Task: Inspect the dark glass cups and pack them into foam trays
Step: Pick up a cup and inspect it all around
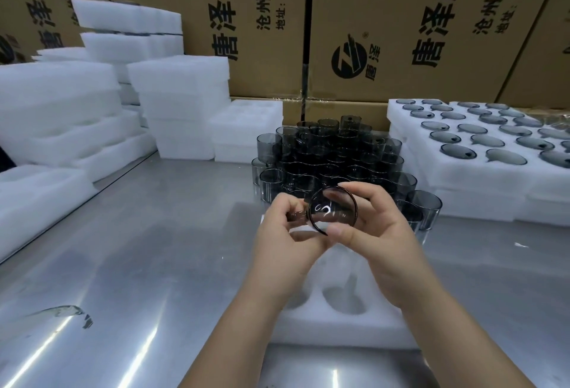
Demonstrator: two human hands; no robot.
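1. Dark glass cup (334, 207): being held up over the table between both hands, lying on its side with its open mouth facing the camera.
2. Left hand (283, 239): gripping the cup's left side, with its fingers curling in against the wall; how far round they reach cannot be told.
3. Right hand (379, 233): clamping the same cup, with the thumb pressing at the lower rim and the fingers arching over the top. The two hands are sitting close together, with the cup between them.
4. Foam tray (324, 330): lying flat on the table directly beneath the hands, with two round pockets showing between the forearms.
5. Pile of cups (333, 153): standing upright in stacked layers just behind the hands, in dark, see-through glass.
6. Filled foam trays (456, 180): sitting stacked at the right, beside the pile, with the pockets holding dark cups.
7. Foam stacks (182, 94): standing in white piles along the left and back left.
8. Metal table (138, 248): carrying everything listed and reflecting the overhead light.
9. Cardboard boxes (265, 17): forming a wall at the back, printed with black characters.
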